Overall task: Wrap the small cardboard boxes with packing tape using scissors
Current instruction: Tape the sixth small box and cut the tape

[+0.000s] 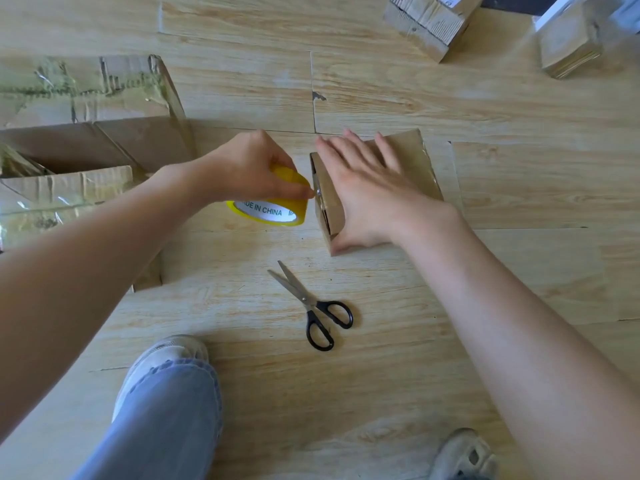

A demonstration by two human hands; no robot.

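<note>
A small brown cardboard box [412, 157] lies on the wooden floor at the centre. My right hand [367, 192] rests flat on its top, fingers straight, thumb at the near corner. My left hand [249, 168] grips a yellow roll of packing tape [273, 209] from above, right beside the box's left side, its fingertips touching that side. Black-handled scissors [313, 304] lie on the floor in front of the box, blades slightly apart and pointing away from me.
A large open carton [86, 140] with old tape stands at the left. Two more small boxes [429, 26] [571, 43] sit at the far right. My jeans leg and white shoe [162, 368] are near the bottom left, another shoe [464, 455] at the bottom right.
</note>
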